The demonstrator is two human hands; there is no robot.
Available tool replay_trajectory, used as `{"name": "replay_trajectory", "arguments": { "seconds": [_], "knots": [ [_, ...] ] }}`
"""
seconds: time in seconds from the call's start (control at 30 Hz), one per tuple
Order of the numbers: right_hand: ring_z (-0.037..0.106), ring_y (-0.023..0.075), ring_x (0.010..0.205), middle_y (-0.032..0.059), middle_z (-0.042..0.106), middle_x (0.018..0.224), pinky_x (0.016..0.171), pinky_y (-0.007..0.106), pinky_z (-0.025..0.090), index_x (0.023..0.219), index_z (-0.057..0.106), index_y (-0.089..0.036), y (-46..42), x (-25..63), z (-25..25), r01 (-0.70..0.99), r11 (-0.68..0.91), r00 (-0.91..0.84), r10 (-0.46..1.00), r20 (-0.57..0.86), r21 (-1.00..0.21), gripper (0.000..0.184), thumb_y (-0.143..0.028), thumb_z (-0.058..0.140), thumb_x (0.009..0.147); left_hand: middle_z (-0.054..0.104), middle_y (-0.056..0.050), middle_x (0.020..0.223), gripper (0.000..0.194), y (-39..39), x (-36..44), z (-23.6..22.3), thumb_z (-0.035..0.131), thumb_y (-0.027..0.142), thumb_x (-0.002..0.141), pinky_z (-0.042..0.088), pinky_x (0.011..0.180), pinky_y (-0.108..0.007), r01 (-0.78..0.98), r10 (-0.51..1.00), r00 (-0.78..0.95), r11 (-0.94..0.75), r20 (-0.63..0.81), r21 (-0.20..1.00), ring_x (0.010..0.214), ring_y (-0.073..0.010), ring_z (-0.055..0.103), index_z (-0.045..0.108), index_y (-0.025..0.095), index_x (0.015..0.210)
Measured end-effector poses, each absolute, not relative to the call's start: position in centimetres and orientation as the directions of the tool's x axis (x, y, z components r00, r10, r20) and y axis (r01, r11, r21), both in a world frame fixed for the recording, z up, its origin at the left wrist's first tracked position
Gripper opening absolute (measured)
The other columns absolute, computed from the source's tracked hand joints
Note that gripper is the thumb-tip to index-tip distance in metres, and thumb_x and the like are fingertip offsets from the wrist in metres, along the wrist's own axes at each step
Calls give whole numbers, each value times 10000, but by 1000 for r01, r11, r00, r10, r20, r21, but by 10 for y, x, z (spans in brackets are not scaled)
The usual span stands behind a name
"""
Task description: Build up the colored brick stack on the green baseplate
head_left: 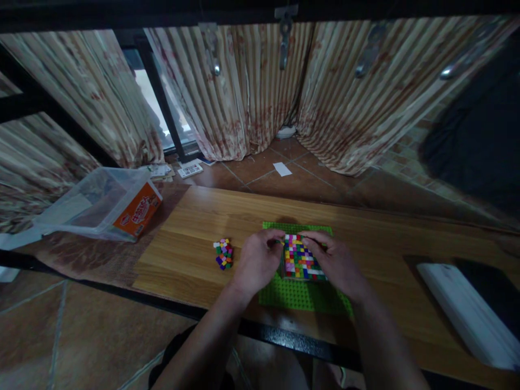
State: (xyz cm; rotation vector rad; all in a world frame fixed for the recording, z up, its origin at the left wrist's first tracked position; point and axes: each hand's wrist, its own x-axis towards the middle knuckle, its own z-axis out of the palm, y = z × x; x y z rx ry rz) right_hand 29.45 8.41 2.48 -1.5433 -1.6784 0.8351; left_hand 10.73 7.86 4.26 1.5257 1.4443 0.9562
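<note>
A block of small multicoloured building bricks (303, 262) sits on a green studded baseplate (300, 295). It has what looks like a clear edge along its left and front sides. My left hand (258, 260) is at its far left corner, thumb and forefinger pinched round a tiny yellow brick (281, 243). From the right, my right hand (337, 262) grips the block, its fingers bent over the far edge and right side and covering that corner. A loose pile of coloured bricks (223, 253) lies on the wooden table left of my left hand.
A clear plastic bin (93, 216) with an orange label stands at the table's left end. To the right lie a white box-like object (467, 314) and a dark flat thing. Beyond the table are striped curtains (252, 97) and a paper (282, 169) on the tiled floor.
</note>
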Motion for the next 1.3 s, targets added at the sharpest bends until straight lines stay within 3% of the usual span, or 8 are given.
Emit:
{"name": "replay_trajectory", "arguments": {
  "seconds": [0.13, 0.3, 0.57, 0.9, 1.1, 1.3],
  "knots": [
    [672, 236, 990, 78, 725, 1118, 911, 417, 512, 1144, 722, -232, 77, 296, 23, 555, 127, 57, 980, 190, -822, 368, -466, 594, 890, 765, -77, 1018, 272, 84, 103, 38, 604, 60, 835, 550, 921, -367, 286, 1000, -5, -15, 17, 958, 931, -212, 713, 753, 158, 1041],
    [657, 220, 1046, 71, 711, 1095, 949, 400, 501, 1057, 736, -232, 67, 286, 36, 552, 268, 130, 908, 399, -789, 257, -403, 598, 922, 770, -57, 959, 233, 85, 103, 41, 670, 88, 804, 568, 887, -323, 17, 999, -21, -41, 41, 999, 900, -185, 719, 748, 163, 1010],
    [654, 202, 1036, 49, 705, 1077, 938, 374, 507, 1030, 747, -266, 62, 259, 51, 505, 340, 38, 910, 414, -793, 197, -363, 605, 936, 775, -60, 974, 234, 75, 116, 53, 696, 131, 799, 578, 885, -295, -200, 996, 10, -80, 84, 977, 917, -175, 729, 728, 160, 1029],
    [678, 192, 934, 43, 722, 984, 830, 332, 542, 922, 767, -256, 58, 246, 48, 365, 303, 186, 903, 388, -880, 158, -336, 631, 913, 773, -67, 921, 184, 71, 125, 57, 726, 146, 768, 596, 828, -285, -252, 993, -115, -61, 33, 966, 870, -184, 736, 711, 149, 951],
    [676, 195, 930, 42, 727, 988, 865, 355, 535, 957, 766, -265, 57, 249, 51, 577, 414, 101, 819, 565, -704, 163, -307, 609, 935, 771, -67, 880, 142, 68, 129, 58, 723, 143, 757, 598, 786, -270, -278, 988, -154, -29, -15, 960, 811, -171, 730, 708, 138, 897],
    [680, 225, 950, 57, 731, 995, 884, 393, 536, 951, 750, -251, 64, 269, 51, 640, 335, 129, 841, 526, -692, 208, -348, 566, 946, 767, -62, 891, 168, 73, 128, 52, 742, 150, 745, 583, 826, -282, -276, 982, -185, -10, -43, 961, 850, -173, 724, 710, 142, 910]
  ]
}}
